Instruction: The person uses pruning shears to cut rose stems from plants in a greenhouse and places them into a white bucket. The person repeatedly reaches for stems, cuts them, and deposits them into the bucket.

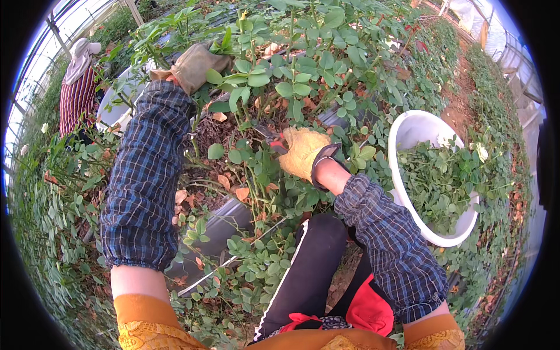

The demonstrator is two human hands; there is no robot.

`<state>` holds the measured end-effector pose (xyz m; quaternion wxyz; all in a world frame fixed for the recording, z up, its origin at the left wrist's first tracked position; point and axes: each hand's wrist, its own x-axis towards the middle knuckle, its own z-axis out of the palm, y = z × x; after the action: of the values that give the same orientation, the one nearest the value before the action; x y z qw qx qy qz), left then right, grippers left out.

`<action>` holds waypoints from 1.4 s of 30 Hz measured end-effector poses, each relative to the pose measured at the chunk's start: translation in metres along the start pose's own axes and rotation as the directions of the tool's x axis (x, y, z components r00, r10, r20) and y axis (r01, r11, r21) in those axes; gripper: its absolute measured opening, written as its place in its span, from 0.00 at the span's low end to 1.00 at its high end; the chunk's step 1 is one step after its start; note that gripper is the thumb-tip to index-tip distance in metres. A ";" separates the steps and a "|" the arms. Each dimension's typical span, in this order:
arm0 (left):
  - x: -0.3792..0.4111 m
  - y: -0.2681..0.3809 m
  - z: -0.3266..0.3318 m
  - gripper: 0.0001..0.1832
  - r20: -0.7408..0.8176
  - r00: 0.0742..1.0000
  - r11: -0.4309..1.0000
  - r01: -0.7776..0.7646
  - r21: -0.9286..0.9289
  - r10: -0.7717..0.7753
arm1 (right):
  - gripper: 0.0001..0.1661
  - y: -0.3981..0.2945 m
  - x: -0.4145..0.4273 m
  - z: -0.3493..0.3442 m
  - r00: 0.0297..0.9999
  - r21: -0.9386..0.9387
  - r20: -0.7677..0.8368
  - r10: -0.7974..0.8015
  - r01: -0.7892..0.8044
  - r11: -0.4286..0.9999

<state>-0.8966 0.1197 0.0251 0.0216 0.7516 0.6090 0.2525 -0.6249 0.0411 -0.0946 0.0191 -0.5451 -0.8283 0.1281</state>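
My left hand [197,68], in a worn brown work glove, reaches far forward into the rose bushes. Its fingers are curled round a leafy stem [225,42], whose green leaves stick out beside the knuckles; the fingertips are hidden. Nearer to me, my right hand [305,153] wears a yellow glove and grips red-handled pruning shears [276,143]. Their metal blades point left among the rose stems [253,179], low over dry leaves and soil. Whether the blades touch a stem cannot be made out.
A white bucket [396,164] at right holds cut leafy stems [437,183] and white roses. Dark plastic sheeting [218,227] and a white cord [210,274] run below the bushes. At upper left, a person [78,94] in a striped top is beside another pale container [124,94].
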 end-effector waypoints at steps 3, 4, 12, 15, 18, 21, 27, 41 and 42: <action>-0.024 -0.041 -0.006 0.12 -0.027 0.974 0.952 -0.216 0.216 0.227 | 0.24 -0.005 0.001 0.002 0.999 -0.058 -0.032 -0.006 0.005 0.998; -0.031 -0.055 -0.008 0.10 -0.003 0.935 0.876 -0.332 0.351 0.355 | 0.24 -0.009 0.001 0.003 1.000 -0.099 -0.016 0.016 -0.018 0.995; -0.039 -0.061 -0.001 0.14 -0.159 0.934 0.942 -0.296 0.160 0.321 | 0.24 -0.047 0.021 0.011 0.993 -0.122 0.052 0.107 -0.100 0.987; -0.016 -0.022 0.016 0.27 -0.114 0.987 0.974 -0.133 -0.186 0.113 | 0.23 -0.063 0.030 0.020 0.984 -0.077 0.026 0.179 -0.176 0.981; 0.010 0.001 0.031 0.29 0.047 0.999 0.996 0.015 -0.088 -0.011 | 0.23 -0.069 0.032 0.022 0.980 -0.083 0.052 0.193 -0.188 0.979; 0.019 -0.001 0.041 0.28 -0.029 0.999 0.999 0.036 -0.003 -0.036 | 0.23 -0.071 0.026 0.017 0.972 -0.096 0.048 0.231 -0.225 0.970; -0.003 -0.040 0.056 0.19 -0.150 0.977 0.987 -0.144 0.075 0.154 | 0.26 -0.087 0.021 -0.001 0.930 -0.265 0.132 0.344 -0.301 0.916; 0.022 -0.053 0.040 0.15 -0.044 0.930 0.931 -0.365 0.024 0.366 | 0.26 -0.044 -0.010 0.006 0.993 0.201 -0.088 0.073 -0.054 0.978; 0.019 -0.053 0.038 0.15 0.002 0.937 0.936 -0.349 0.049 0.350 | 0.26 -0.043 -0.009 0.006 0.997 0.315 -0.039 0.071 -0.055 0.947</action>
<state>-0.9264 0.1614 -0.0191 -0.0437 0.8473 0.4719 0.2399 -0.6607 0.0154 -0.0895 0.1220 -0.5642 -0.7789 0.2450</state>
